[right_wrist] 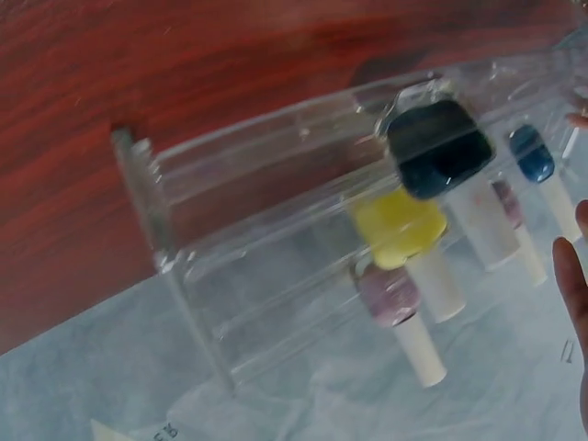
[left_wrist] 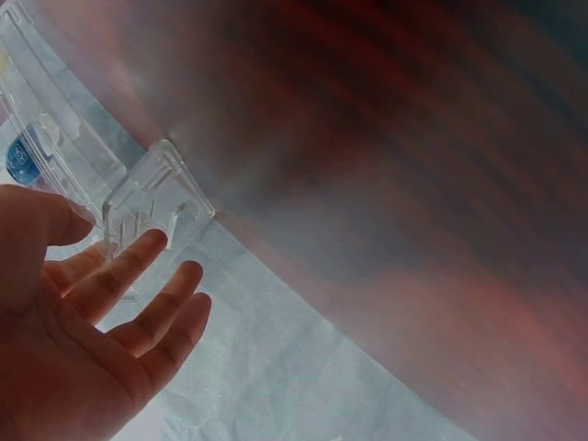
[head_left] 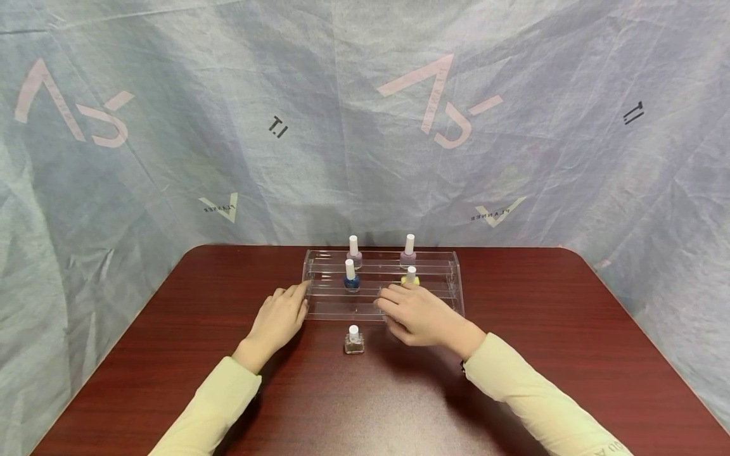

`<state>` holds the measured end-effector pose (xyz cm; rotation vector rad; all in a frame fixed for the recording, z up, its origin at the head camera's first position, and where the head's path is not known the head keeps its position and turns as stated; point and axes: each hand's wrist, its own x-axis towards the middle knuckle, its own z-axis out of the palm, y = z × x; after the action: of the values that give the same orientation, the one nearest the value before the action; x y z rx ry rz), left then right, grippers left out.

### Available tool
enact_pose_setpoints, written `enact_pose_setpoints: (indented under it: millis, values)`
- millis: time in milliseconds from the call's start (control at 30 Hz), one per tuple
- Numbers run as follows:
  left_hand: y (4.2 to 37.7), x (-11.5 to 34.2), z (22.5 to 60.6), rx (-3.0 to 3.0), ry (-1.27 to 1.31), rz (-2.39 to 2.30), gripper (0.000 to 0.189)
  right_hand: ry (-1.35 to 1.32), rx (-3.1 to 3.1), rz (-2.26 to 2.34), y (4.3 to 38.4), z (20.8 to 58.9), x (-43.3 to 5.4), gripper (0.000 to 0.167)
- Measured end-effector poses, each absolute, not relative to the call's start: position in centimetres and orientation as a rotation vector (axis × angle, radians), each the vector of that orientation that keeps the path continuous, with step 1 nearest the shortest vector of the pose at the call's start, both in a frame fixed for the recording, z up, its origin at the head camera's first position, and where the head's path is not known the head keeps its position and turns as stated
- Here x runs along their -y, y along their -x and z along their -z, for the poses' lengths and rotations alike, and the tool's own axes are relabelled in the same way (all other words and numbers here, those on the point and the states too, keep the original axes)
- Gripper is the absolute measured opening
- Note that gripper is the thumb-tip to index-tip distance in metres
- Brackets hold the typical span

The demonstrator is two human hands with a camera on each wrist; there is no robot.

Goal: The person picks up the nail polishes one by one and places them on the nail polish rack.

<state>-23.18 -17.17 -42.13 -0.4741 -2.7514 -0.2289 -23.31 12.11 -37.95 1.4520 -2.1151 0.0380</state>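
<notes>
A clear tiered display rack (head_left: 327, 309) stands before me, holding white-capped nail polish bottles. At its left end my left hand (head_left: 279, 318) rests with fingers fairly straight, the fingertips right at the clear end panel (left_wrist: 147, 202). My right hand (head_left: 419, 316) is over the right half of the front tier, fingers bent downward. A dark teal nail polish bottle (right_wrist: 439, 152) on the front tier is hidden behind this hand in the head view. In the right wrist view, the fingers (right_wrist: 571, 280) at the right edge are apart from that bottle.
On the rack are a blue bottle (head_left: 351, 282), a yellow bottle (head_left: 409, 280) and two lilac bottles (head_left: 354, 258) at the back. A small dark glittery bottle (head_left: 354, 344) stands on the red-brown table (head_left: 513, 297) in front. Behind hangs a grey cloth (head_left: 342, 158).
</notes>
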Motion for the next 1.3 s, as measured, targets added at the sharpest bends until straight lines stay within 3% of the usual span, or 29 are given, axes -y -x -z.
enact_pose_setpoints:
  millis: [1300]
  values:
    - [23.2, 17.1, 42.2, 2.753, 0.459, 0.232, 0.042, -1.491, 2.197, 0.037, 21.9, 41.1, -7.3, 0.019]
